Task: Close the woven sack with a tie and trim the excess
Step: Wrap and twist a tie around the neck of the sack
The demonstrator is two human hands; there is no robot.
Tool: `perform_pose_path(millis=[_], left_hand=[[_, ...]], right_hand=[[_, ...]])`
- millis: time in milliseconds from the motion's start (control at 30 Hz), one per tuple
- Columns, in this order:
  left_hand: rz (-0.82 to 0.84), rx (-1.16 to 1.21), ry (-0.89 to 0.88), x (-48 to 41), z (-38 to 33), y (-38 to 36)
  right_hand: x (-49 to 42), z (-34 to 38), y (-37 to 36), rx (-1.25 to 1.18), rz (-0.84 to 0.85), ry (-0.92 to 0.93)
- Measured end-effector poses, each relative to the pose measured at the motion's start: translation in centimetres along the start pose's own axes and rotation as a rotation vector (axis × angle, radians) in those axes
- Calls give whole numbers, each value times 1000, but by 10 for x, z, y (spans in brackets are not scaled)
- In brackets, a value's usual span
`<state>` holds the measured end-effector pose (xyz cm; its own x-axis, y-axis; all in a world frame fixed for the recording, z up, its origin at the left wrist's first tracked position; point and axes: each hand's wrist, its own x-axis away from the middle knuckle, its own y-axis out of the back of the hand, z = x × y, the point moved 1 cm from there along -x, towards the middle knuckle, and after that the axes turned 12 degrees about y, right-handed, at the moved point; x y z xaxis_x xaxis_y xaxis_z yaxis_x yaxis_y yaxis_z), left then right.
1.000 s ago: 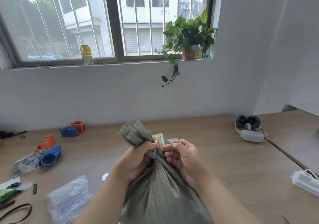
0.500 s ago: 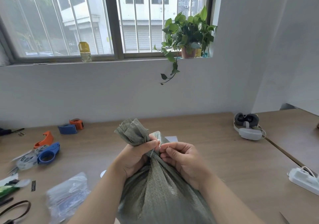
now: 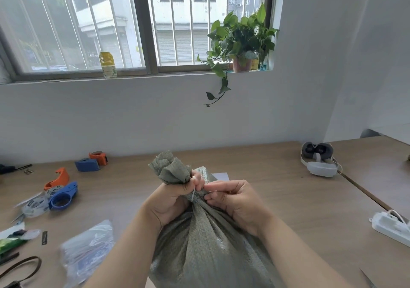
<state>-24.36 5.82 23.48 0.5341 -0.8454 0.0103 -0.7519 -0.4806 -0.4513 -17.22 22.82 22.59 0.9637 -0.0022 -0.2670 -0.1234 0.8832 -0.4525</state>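
A grey-green woven sack [image 3: 206, 250] stands on the wooden table [image 3: 288, 199] in front of me, its mouth gathered into a bunched top [image 3: 169, 167]. My left hand [image 3: 173, 199] grips the sack's neck just under the bunch. A thin white tie [image 3: 193, 194] shows at the neck between my two hands. My right hand [image 3: 233, 199] pinches at the tie on the right side of the neck, fingertips close to my left thumb. How far the tie wraps around is hidden by my fingers.
On the left lie blue and orange tape dispensers [image 3: 63, 195], a clear plastic bag [image 3: 86, 252] and black straps [image 3: 21, 267]. A headset [image 3: 319, 161] sits at the back right, a white power strip [image 3: 390, 226] at the right edge. A white card [image 3: 220, 176] lies behind the sack.
Both hands have stayed at the sack's neck. My right fingers have shifted slightly along the tie, and the view has tilted a little.
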Motion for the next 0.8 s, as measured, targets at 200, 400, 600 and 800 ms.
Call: perform_pose_path(millis=[200, 400, 600, 800], left_hand=[[3, -12, 9, 1, 1, 2], [-19, -23, 40, 4, 2, -2], [-156, -121, 30, 7, 2, -12], [-184, -118, -4, 9, 4, -14]], right_hand=[[-1, 5, 1, 98, 80, -19], [-7, 8, -1, 137, 131, -23], [-9, 8, -3, 115, 167, -17], [-9, 5, -1, -7, 49, -20]])
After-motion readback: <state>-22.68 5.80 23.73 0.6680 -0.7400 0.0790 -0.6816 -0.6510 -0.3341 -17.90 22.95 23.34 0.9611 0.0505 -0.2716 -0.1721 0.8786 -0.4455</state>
